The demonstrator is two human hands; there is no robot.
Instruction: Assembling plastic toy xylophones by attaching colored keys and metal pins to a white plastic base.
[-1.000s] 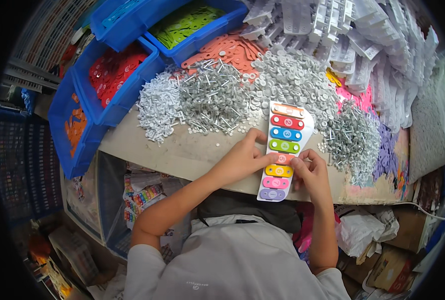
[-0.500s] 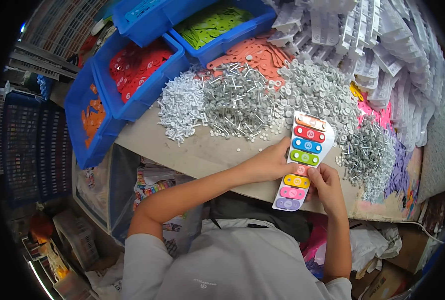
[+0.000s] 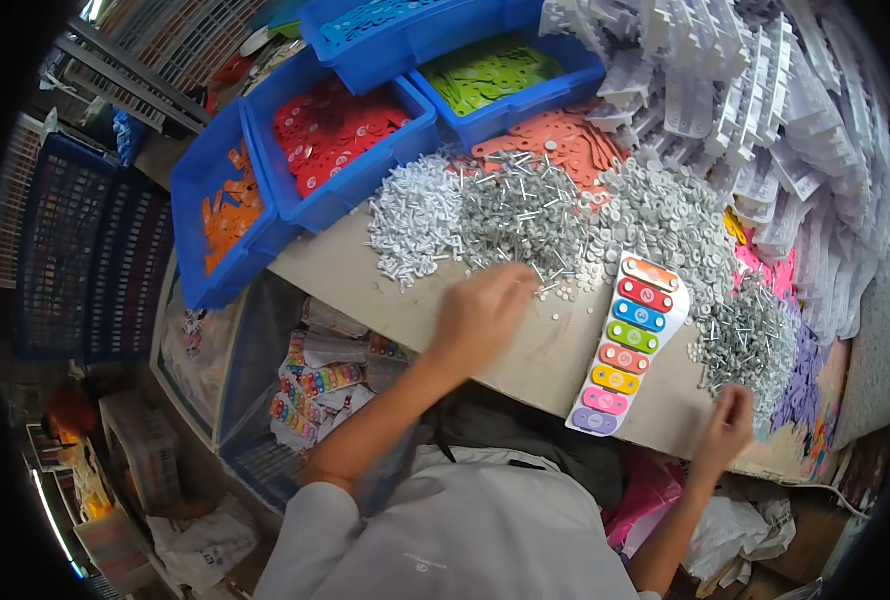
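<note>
A toy xylophone [image 3: 622, 358] with a white base and a row of coloured bars lies on the table, untouched by either hand. Its upper bars carry white caps at their ends. My left hand [image 3: 485, 315] hovers at the near edge of a pile of metal pins [image 3: 520, 210], its fingers smeared by motion. To the right of the xylophone, my right hand [image 3: 730, 425] is beside a second pile of metal pins [image 3: 745, 335]. Its fingers are curled together; whatever they may hold is hidden.
White plastic pegs [image 3: 415, 215] and grey washers [image 3: 665, 210] lie heaped beyond the xylophone. Blue bins hold red bars [image 3: 330, 130], green bars [image 3: 490, 75] and orange bars [image 3: 233, 210]. White xylophone bases [image 3: 805, 130] are stacked at the far right. Purple bars [image 3: 803, 375] lie near the right edge.
Both hands have let go of the xylophone, which now rests on the table. My left hand has moved left to the pins; my right hand has moved right. The view has shifted slightly.
</note>
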